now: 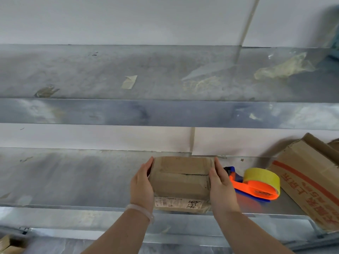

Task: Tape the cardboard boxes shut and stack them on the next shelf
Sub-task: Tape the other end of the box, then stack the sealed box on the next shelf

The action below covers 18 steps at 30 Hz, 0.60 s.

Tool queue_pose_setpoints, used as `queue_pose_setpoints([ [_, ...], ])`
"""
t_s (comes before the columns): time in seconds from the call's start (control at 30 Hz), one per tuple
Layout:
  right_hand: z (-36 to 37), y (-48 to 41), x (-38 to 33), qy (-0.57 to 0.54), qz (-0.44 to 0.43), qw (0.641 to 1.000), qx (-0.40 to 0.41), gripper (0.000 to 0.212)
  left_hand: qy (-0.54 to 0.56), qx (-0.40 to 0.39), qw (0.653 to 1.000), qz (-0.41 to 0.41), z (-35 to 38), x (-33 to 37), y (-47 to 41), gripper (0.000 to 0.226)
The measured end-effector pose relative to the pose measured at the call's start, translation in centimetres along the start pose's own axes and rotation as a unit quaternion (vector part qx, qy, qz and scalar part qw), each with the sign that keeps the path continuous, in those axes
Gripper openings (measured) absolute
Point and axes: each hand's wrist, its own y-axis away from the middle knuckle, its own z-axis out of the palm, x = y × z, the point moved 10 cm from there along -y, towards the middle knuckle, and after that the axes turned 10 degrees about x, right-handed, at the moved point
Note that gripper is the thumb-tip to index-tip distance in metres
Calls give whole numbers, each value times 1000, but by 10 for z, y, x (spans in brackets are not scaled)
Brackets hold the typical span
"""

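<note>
Both forearms enter from 6 o'clock. The left hand [142, 184] and right hand [222, 187], fingers straight, press flat against opposite sides of the small cardboard box [180, 180] on the lower metal shelf [73, 180]. At its 3 o'clock sits the tape dispenser [256, 184]; at 12, the scuffed upper shelf [165, 74] and the white wall [128, 19].

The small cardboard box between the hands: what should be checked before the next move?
1. Grip: left hand and right hand press the small box at its sides: ok.
2. Top seam taped: a dark line shows along it: cannot tell.
3. Reach: tape dispenser lies just right of the box: ok.
4. Room on the upper shelf: only tape scraps and a plastic bag there: ok.
5. Neighbour: large box is tilted, overhanging the shelf edge: not ok.
</note>
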Motion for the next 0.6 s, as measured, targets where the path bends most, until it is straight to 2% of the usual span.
queue_pose_setpoints([
  [0.03,-2,0,-2,5,-10,1000,16,40,-16,24,999,18,-5,1,-2,36],
  [0.1,-3,-1,-5,19,-24,999,19,41,-54,15,998,41,-5,5,0,33],
  [0.2,-3,-5,-7,33,-22,999,-6,43,-173,-13,983,61,-5,7,-8,25],
  [0.33,-11,-4,-9,27,-13,998,-50,40,-264,-25,962,71,-16,12,-7,34],
  [0.43,-18,-2,-14,35,-31,995,-85,31,-261,-53,963,46,-18,9,-1,36],
  [0.6,-11,11,-29,65,-84,981,-163,36,-202,24,979,12,-42,7,12,30],
])
